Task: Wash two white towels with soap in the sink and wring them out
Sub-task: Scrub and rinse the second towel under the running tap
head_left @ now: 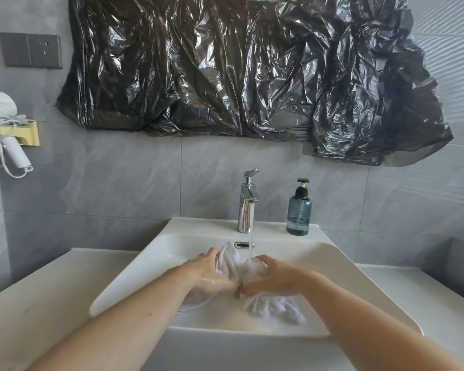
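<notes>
A wet white towel (232, 261) is bunched up between both hands over the white sink (145, 266). My left hand (208, 274) grips its left side and my right hand (275, 277) grips its right side. Water runs from the chrome faucet (247, 204) onto the towel between my hands. More white towel cloth (276, 307) lies in the basin under my right wrist; whether it is a second towel I cannot tell. A blue soap pump bottle (299, 212) stands on the sink ledge right of the faucet.
A white counter (38, 295) runs on both sides of the sink. A white hair dryer (0, 111) hangs in a yellow holder on the left wall, below a grey socket panel (30, 50). Black plastic sheeting (252, 68) covers the wall above the faucet.
</notes>
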{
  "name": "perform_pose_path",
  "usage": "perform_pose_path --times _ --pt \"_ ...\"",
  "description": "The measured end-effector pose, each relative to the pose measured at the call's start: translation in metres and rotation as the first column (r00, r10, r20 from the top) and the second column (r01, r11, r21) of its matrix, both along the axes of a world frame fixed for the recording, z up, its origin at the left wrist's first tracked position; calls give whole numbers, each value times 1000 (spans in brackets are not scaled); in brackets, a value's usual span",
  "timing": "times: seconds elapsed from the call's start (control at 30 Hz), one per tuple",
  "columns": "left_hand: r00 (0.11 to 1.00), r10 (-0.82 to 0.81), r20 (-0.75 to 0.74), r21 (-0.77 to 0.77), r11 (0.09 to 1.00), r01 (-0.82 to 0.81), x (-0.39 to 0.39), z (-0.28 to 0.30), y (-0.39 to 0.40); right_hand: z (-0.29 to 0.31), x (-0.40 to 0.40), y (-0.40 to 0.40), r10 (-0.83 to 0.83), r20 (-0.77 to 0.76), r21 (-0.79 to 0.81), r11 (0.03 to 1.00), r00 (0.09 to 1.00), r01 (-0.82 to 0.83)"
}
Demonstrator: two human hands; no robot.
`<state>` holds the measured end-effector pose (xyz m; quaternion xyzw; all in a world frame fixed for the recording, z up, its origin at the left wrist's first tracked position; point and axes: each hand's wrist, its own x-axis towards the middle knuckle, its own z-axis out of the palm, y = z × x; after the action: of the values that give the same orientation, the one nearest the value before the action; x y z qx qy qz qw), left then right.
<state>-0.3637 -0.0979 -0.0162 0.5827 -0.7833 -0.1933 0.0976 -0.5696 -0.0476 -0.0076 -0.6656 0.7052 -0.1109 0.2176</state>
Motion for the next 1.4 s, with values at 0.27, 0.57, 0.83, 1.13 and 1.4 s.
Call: perform_pose_path --times 0.27,0.57,0.83,1.13,1.4 --pt "999 -38 -34 -60 998 36 -2 -5 -6 -2 5 -7 -93 222 -193 971 971 137" --pt "513 265 -816 370 922 112 -49 46 -25 16 18 -18 -91 818 -244 840 569 485" --pt "535 181 -825 218 976 7 -76 25 -36 24 41 -17 -65 603 -495 751 795 437" --pt "724 126 -678 40 990 -135 -70 22 -47 20 39 -28 -149 484 -460 795 862 396" --pt "774 85 -627 -62 985 -158 -65 17 -53 25 43 -12 -64 371 -516 816 926 263"
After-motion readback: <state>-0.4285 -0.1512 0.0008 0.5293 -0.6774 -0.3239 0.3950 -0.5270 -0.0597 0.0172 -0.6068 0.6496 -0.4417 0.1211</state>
